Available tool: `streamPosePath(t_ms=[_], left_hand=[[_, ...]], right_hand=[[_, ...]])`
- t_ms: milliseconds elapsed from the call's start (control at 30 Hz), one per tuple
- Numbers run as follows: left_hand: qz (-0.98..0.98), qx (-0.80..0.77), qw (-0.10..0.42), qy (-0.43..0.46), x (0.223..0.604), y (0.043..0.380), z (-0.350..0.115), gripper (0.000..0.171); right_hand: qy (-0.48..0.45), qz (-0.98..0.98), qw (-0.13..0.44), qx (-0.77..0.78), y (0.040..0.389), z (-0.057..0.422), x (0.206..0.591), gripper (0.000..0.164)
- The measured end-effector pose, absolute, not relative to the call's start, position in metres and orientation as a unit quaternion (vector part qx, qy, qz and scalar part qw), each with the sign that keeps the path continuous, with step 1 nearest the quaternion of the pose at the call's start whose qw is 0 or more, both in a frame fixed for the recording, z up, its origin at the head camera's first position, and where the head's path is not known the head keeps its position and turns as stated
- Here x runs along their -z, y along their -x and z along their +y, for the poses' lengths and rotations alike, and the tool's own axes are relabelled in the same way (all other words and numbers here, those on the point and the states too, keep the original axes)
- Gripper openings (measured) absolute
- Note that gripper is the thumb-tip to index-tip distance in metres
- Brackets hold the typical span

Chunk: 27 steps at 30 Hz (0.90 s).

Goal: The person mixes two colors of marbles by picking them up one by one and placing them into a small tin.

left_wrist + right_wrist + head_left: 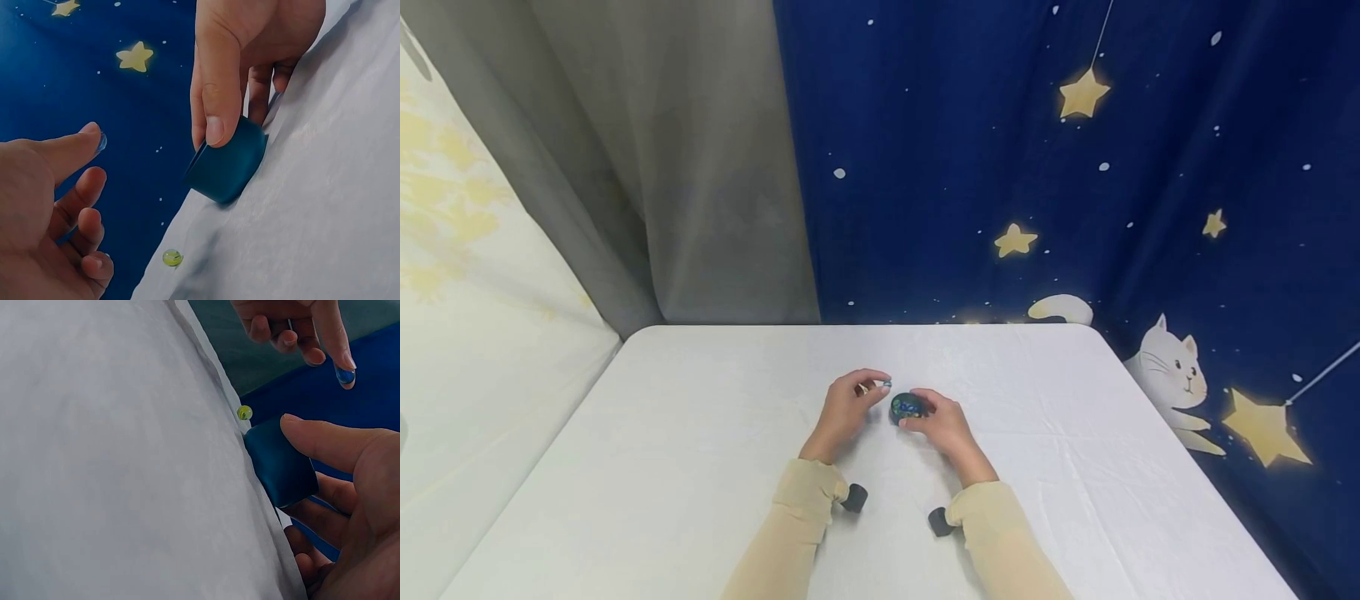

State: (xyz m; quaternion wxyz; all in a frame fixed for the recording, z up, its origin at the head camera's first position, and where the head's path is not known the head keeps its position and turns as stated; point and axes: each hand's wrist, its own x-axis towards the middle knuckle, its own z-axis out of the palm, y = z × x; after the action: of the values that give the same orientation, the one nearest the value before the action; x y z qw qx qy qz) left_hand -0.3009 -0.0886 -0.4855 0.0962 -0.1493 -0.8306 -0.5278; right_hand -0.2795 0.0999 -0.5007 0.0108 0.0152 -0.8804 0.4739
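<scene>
My left hand point(844, 410) pinches a blue glass marble point(345, 375) between thumb and fingertip, above the table and left of a small round teal cup. That cup point(230, 165) is held by my right hand point(942, 421), thumb on the near side and fingers round the far side. It stands slightly tilted in the left wrist view, low at the white cloth. Several blue and green marbles point(907, 406) show inside it from above. On the cloth beside the cup lies a yellow-green marble point(172, 257), apart from both hands.
A white cloth point(700, 433) covers the table. Behind its far edge hang a grey curtain point(722, 167) and a dark blue curtain point(925, 167) with stars. Black wrist devices point(855, 498) sit at both sleeves, close over the cloth.
</scene>
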Motion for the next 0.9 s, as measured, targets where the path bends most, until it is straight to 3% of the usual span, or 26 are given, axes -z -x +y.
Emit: streamPosePath(t_ms=[433, 900], left_hand=[[-0.813, 0.548, 0.128, 0.148, 0.483, 0.295, -0.083, 0.017], [-0.814, 0.545, 0.128, 0.152, 0.484, 0.294, -0.075, 0.019]], right_hand=[[-0.02, -0.88, 0.017, -0.475, 0.279, 0.1, 0.504, 0.056], [-0.025, -0.879, 0.018, -0.475, 0.278, 0.101, 0.501, 0.055]])
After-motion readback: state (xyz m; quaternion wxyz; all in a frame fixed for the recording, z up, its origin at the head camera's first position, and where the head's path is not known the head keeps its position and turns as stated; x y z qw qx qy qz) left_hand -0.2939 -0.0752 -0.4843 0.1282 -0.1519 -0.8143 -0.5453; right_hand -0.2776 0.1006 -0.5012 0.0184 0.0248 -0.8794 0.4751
